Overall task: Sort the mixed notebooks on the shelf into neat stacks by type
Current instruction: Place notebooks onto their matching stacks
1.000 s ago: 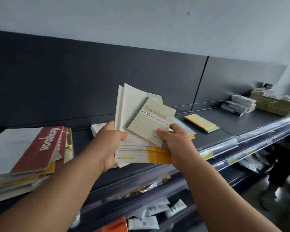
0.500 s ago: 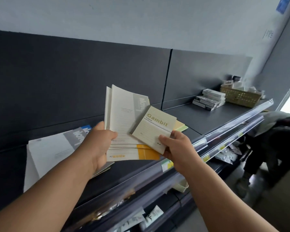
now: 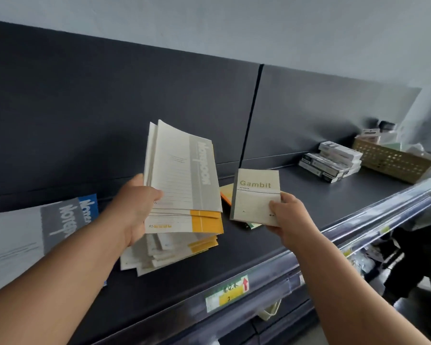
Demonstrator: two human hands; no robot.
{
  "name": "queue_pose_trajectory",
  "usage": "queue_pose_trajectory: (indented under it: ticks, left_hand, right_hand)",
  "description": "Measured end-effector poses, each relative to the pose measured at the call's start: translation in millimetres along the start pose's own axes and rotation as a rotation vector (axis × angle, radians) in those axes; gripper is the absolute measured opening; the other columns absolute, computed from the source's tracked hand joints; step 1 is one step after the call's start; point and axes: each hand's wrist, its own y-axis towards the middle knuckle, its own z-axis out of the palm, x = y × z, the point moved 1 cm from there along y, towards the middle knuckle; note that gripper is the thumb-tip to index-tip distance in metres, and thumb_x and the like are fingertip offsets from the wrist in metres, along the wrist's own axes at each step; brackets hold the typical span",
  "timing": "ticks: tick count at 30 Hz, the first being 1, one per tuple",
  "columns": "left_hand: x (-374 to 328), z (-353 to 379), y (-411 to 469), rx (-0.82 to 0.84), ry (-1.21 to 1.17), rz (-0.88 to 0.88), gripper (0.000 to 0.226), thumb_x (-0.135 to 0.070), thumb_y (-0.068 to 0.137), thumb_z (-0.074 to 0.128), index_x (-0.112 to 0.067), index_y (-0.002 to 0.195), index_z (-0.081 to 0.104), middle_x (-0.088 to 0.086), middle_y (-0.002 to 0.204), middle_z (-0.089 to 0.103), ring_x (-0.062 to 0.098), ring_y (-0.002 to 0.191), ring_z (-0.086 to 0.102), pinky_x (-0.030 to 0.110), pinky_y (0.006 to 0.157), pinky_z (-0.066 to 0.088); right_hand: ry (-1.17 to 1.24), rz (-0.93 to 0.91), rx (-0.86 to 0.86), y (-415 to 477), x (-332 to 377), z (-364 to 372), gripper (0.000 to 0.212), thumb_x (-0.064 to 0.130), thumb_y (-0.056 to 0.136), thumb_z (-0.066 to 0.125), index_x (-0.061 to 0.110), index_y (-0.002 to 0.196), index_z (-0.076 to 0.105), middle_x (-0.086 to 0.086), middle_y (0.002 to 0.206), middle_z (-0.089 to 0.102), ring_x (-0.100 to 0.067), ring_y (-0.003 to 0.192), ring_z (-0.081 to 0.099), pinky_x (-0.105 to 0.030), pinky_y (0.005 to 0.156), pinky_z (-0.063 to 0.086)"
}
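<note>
The right hand (image 3: 288,215) pinches the Gambit notebook (image 3: 255,195) upright by its lower right corner, just right of the notebook bundle (image 3: 184,185) gripped in the left hand (image 3: 135,207), with the shelf's (image 3: 309,207) yellow pad (image 3: 226,192) directly behind it.

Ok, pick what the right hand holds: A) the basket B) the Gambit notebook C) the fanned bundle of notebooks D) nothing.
B: the right hand pinches the Gambit notebook at its lower right corner, apart from the bundle in the left hand.

Dark shelf (image 3: 306,202) with large notebooks (image 3: 23,235) left, yellow pad (image 3: 226,192), stacked boxes (image 3: 334,161), perhaps wicker basket (image 3: 391,163) right.
</note>
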Motion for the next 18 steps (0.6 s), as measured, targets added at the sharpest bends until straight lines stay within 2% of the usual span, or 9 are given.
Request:
queue_pose_trajectory:
  ticks: [3, 6, 9, 11, 13, 14, 16, 18]
  left_hand:
    - [3, 23, 5, -0.077, -0.019, -0.018, 0.031, 0.005, 0.096, 0.044, -0.019, 0.109, 0.056, 0.009, 0.097, 0.064, 0.029, 0.086, 0.062, 0.041, 0.063, 0.051]
    - [4, 45, 9, -0.15, -0.036, -0.009, 0.033, 0.006, 0.095, 0.044, -0.019, 0.112, 0.057, 0.009, 0.097, 0.064, 0.028, 0.086, 0.062, 0.04, 0.063, 0.051]
    - [8, 61, 10, -0.214, -0.037, -0.008, 0.032, 0.006, 0.095, 0.046, -0.017, 0.115, 0.058, 0.01, 0.101, 0.065, 0.031, 0.092, 0.062, 0.043, 0.072, 0.053]
    - [13, 68, 8, -0.237, -0.023, -0.02, 0.029, 0.004, 0.095, 0.048, -0.017, 0.111, 0.06, 0.011, 0.105, 0.066, 0.033, 0.1, 0.062, 0.048, 0.084, 0.053]
    - [17, 72, 5, -0.261, -0.019, -0.03, 0.027, 0.003, 0.094, 0.05, -0.019, 0.105, 0.061, 0.011, 0.107, 0.067, 0.032, 0.102, 0.063, 0.052, 0.089, 0.051]
    - [19, 74, 3, -0.275, -0.02, -0.029, 0.028, 0.003, 0.094, 0.051, -0.02, 0.103, 0.061, 0.01, 0.107, 0.068, 0.032, 0.103, 0.063, 0.052, 0.091, 0.05]
    - [22, 77, 0, -0.297, -0.026, -0.017, 0.029, 0.003, 0.093, 0.052, -0.023, 0.102, 0.062, 0.008, 0.107, 0.068, 0.03, 0.104, 0.062, 0.052, 0.094, 0.049]
    - [24, 80, -4, -0.312, -0.037, -0.011, 0.031, 0.003, 0.093, 0.053, -0.025, 0.1, 0.062, 0.006, 0.105, 0.068, 0.029, 0.101, 0.063, 0.05, 0.09, 0.051]
  right_hand:
    - [-0.104, -0.033, 0.097, 40, 3, -11, 0.037, -0.001, 0.094, 0.036, 0.017, 0.119, 0.057, -0.004, 0.105, 0.065, -0.022, 0.092, 0.061, -0.034, 0.069, 0.053]
    - [-0.195, -0.072, 0.175, 73, 6, -18, 0.032, 0.0, 0.096, 0.039, 0.016, 0.115, 0.058, -0.001, 0.098, 0.064, -0.02, 0.089, 0.059, -0.037, 0.074, 0.056]
    - [-0.38, -0.165, 0.205, 97, 1, -22, 0.023, 0.003, 0.095, 0.047, 0.019, 0.088, 0.062, 0.003, 0.084, 0.062, -0.023, 0.085, 0.06, -0.045, 0.083, 0.055]
    - [-0.615, -0.242, 0.185, 110, -5, -25, 0.015, 0.008, 0.092, 0.054, 0.018, 0.081, 0.055, 0.005, 0.077, 0.057, -0.021, 0.078, 0.057, -0.037, 0.075, 0.051]
    - [-0.813, -0.269, 0.176, 118, -11, -26, 0.007, 0.013, 0.087, 0.056, 0.015, 0.081, 0.053, 0.002, 0.078, 0.056, -0.017, 0.069, 0.051, -0.03, 0.062, 0.042]
    - [-0.89, -0.277, 0.171, 120, -12, -26, 0.005, 0.015, 0.085, 0.057, 0.013, 0.081, 0.054, -0.001, 0.082, 0.057, -0.017, 0.07, 0.05, -0.03, 0.06, 0.04]
    - [-0.987, -0.345, 0.148, 120, -12, -23, 0.009, 0.019, 0.086, 0.058, 0.015, 0.093, 0.059, -0.004, 0.096, 0.055, -0.022, 0.086, 0.048, -0.033, 0.068, 0.039]
    - [-0.927, -0.471, 0.164, 113, -4, -14, 0.028, 0.027, 0.092, 0.059, 0.016, 0.117, 0.06, -0.005, 0.113, 0.056, -0.026, 0.106, 0.049, -0.033, 0.08, 0.039]
